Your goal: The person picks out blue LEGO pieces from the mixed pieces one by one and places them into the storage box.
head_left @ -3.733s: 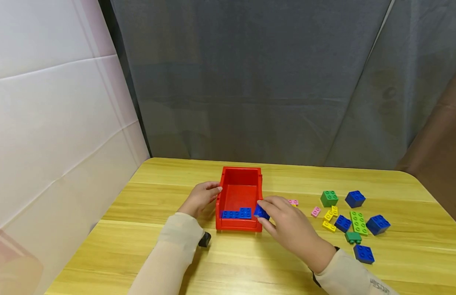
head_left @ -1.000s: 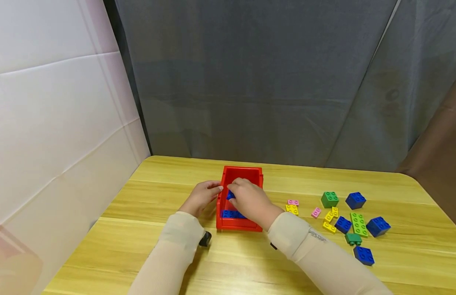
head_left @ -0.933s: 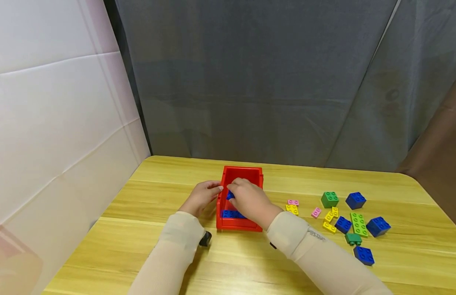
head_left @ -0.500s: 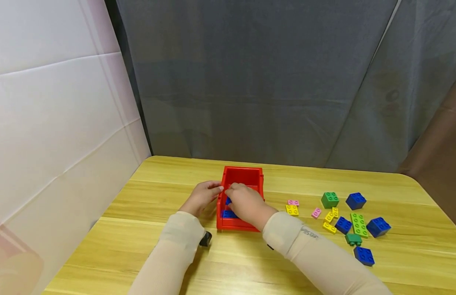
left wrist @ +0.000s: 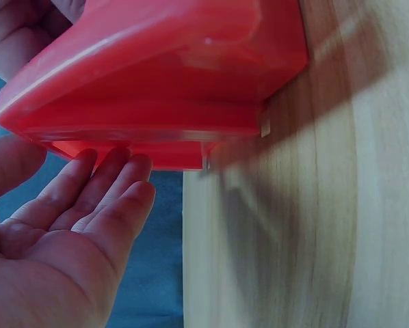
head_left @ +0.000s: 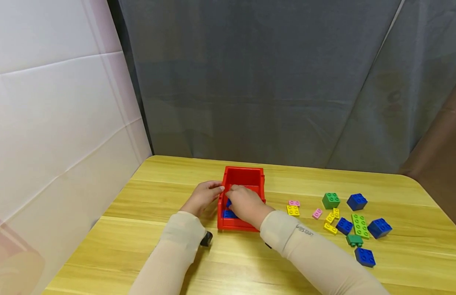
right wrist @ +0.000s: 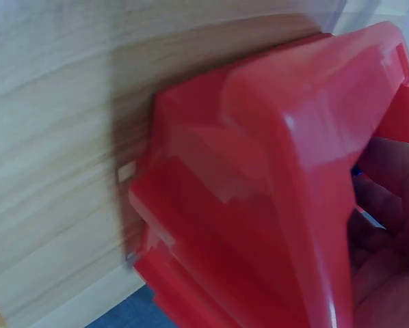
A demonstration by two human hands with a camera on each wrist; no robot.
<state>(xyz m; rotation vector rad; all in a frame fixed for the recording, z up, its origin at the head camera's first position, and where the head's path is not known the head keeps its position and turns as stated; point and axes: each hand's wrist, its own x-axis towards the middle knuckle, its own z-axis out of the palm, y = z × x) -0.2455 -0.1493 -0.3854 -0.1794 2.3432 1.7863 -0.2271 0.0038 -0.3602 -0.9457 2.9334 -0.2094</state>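
A red plastic bin [head_left: 244,168] stands on the wooden table. My left hand [head_left: 203,197] rests against its left side, and in the left wrist view the fairly straight fingers [left wrist: 112,212] touch the outer wall while the thumb lies at the rim. Reaching down inside the bin, my right hand [head_left: 247,205] holds a blue toy brick [head_left: 229,202] near the left wall, most of it hidden by the fingers. Along the front of the bin's floor lie blue bricks [head_left: 229,214], partly covered by that hand. The right wrist view shows mainly the bin's outer wall [right wrist: 259,157].
To the right are loose toy bricks: a green brick [head_left: 331,200], several blue ones such as this blue brick [head_left: 379,228], a lime brick [head_left: 360,226], yellow bricks [head_left: 330,228] and pink bricks [head_left: 317,213]. Grey cloth [head_left: 242,82] hangs behind the table.
My right hand has carried the blue brick from outside the bin's right wall into the bin, then lowered it slightly toward the front. The left hand has stayed at the bin.
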